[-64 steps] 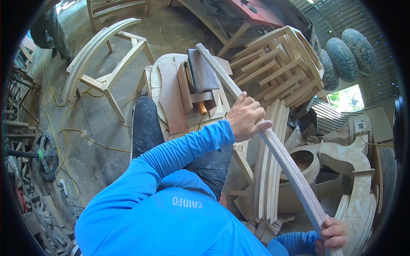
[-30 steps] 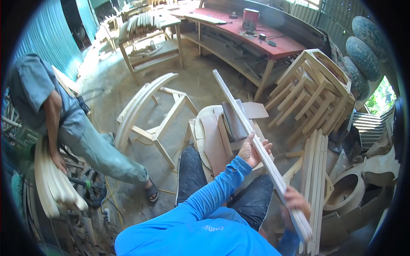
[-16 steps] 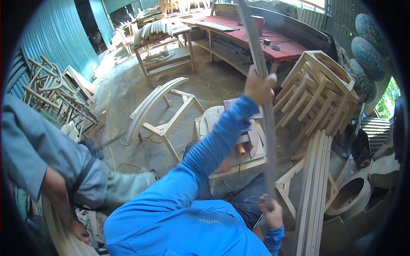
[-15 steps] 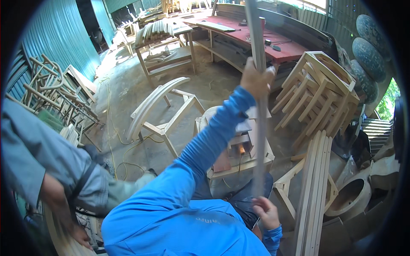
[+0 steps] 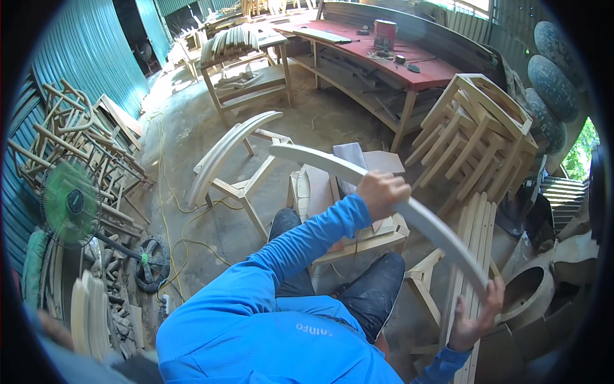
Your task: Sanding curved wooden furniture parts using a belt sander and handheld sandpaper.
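Note:
A pale, curved wooden slat (image 5: 440,235) slants across in front of me, from the middle of the view down to the right. My left hand (image 5: 382,194) is closed around it near its middle. At its lower right end, my right hand (image 5: 476,317) holds the tip between thumb and fingers. Beneath the slat stands a low wooden frame (image 5: 361,248) between my knees. A whitish block (image 5: 350,153) and flat boards rest on top, partly covered by my left arm and the slat.
Long straight strips (image 5: 476,246) lie on a wooden frame at right, near stacked frames (image 5: 476,128). Curved slats (image 5: 224,150) rest on another frame ahead. A red-topped bench (image 5: 422,75) stands behind. At left are a green fan (image 5: 71,201), a yellow cord (image 5: 163,192) and a blurred person's arm (image 5: 56,331).
The slat has swung from nearly upright to a slant, its lower end going right. Both hands moved with it, my right hand outward. The person at left has mostly left view, uncovering the fan.

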Available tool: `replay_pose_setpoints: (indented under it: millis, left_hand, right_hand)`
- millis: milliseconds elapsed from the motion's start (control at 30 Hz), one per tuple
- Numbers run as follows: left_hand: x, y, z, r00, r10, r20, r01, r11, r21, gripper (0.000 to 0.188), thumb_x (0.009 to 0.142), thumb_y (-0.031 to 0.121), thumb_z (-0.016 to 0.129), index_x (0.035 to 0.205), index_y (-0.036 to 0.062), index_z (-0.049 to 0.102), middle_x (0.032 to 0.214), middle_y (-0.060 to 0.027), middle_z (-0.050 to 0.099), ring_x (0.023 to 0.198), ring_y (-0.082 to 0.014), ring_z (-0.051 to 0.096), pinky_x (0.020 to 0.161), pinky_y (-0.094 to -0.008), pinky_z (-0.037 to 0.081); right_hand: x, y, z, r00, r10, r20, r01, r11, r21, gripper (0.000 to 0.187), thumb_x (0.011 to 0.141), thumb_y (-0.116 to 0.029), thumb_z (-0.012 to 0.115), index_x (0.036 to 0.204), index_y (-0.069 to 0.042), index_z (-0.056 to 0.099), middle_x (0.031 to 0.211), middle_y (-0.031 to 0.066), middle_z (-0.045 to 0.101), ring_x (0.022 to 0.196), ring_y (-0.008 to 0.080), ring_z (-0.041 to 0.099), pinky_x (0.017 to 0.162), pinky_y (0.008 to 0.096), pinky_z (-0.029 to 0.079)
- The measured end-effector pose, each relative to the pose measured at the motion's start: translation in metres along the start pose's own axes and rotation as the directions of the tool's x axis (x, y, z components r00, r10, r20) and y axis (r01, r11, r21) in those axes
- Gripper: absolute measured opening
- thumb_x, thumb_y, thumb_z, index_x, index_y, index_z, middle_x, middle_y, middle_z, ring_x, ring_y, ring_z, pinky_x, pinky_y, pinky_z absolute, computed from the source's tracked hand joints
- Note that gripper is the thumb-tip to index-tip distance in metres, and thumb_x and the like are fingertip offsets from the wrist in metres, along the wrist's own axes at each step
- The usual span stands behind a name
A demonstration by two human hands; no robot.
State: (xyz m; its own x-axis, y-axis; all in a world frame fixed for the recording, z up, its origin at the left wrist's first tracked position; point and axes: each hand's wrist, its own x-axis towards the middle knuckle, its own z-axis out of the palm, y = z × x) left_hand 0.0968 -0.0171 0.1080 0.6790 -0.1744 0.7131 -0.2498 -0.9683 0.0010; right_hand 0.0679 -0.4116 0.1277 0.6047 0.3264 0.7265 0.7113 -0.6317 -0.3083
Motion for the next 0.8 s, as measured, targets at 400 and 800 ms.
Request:
replay_pose_setpoints:
  millis: [400,800]
  left_hand:
    - [-0.020,-0.009,0.039,0.968,0.250,-0.007,-0.249,0.963,-0.104,0.026,0.067,0.026,0.078,0.084,0.0164,0.060,0.085,-0.0010,0.060,0.092,-0.0228,0.063,0.091,-0.0406,0.050]
    - [-0.054,-0.019,0.048,0.965,0.142,0.220,-0.065,0.944,-0.324,0.060,0.070,0.059,0.086,0.110,0.0182,0.068,0.113,-0.0048,0.064,0.120,-0.0262,0.055,0.121,-0.0570,0.026]
  right_hand:
    - [-0.193,0.048,0.001,0.546,0.333,0.769,-0.706,0.678,0.207,0.040,0.086,-0.020,0.080,0.119,0.000,0.066,0.092,0.0123,0.072,0.085,0.0188,0.069,0.080,0.0340,0.055]
    - [-0.168,0.014,0.009,0.734,0.293,0.613,-0.473,0.868,0.151,0.038,0.089,-0.019,0.078,0.121,-0.003,0.065,0.101,0.0228,0.072,0.092,0.0439,0.072,0.078,0.0437,0.057]
